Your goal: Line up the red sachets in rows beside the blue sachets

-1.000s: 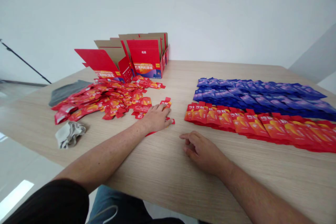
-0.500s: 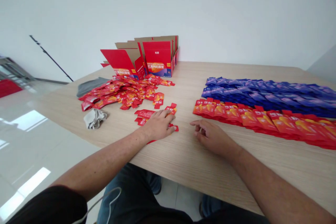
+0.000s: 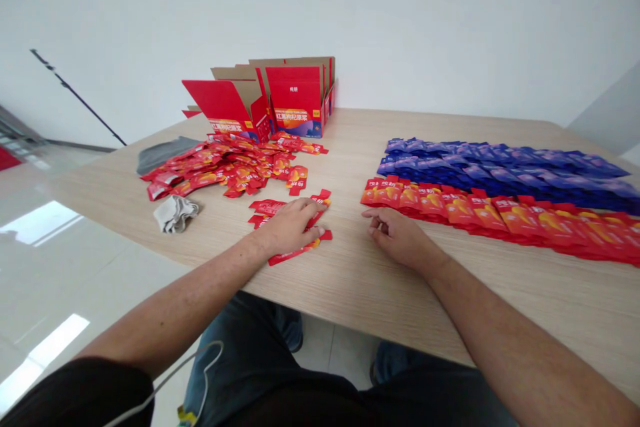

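My left hand (image 3: 291,225) lies flat, fingers stretched out, on a few loose red sachets (image 3: 295,250) near the table's front edge. A large loose heap of red sachets (image 3: 225,167) spreads behind and to the left of it. My right hand (image 3: 397,235) rests on the wooden table (image 3: 350,280) with its fingers loosely curled, holding nothing, just in front of the left end of a neat row of red sachets (image 3: 495,217). Behind that row lie rows of blue-purple sachets (image 3: 500,170).
Open red cardboard boxes (image 3: 280,100) stand at the table's far edge. A grey cloth (image 3: 163,152) lies at the far left and a crumpled pale cloth (image 3: 174,212) near the left edge. The glossy floor shows to the left.
My right hand has slid forward and up toward the left end of the red row. My left hand stays on the loose sachets. The view has shifted left and back.
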Tool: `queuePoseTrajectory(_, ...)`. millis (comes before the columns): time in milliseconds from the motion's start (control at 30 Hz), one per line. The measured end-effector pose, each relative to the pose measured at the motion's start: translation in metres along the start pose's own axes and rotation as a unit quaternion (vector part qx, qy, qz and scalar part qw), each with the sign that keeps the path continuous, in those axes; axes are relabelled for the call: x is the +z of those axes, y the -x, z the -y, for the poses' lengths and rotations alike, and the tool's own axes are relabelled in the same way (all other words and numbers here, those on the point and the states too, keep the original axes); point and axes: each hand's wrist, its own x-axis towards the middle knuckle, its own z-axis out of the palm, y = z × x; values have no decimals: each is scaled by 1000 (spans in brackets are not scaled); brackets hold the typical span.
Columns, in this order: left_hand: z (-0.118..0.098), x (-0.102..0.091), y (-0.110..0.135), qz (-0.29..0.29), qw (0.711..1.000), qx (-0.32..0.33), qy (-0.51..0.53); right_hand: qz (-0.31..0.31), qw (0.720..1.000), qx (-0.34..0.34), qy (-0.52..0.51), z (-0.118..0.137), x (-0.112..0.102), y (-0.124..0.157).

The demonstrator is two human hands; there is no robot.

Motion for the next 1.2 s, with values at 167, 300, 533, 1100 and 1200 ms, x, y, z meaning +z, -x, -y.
queuePoseTrajectory(167, 4, -8, -17, -36, 987, -142, -61, 9, 1000, 6, -2, 1, -1, 0)
queuePoseTrajectory(300, 2, -8, -37, -18, 977, -194, -81, 11, 1000, 9, -5, 0, 0, -1)
queuePoseTrajectory(533, 4, -5, -60, 13, 971, -236, -42, 8, 1000, 3, 1, -2, 0, 0)
queuePoseTrajectory(1100, 5, -20, -70, -82, 961, -217, 151, 20, 999, 20, 16, 7, -3, -1)
queuePoseTrajectory(1200, -9, -14, -64, -117, 940, -216, 237, 16, 999, 41, -3, 13, -4, -1)
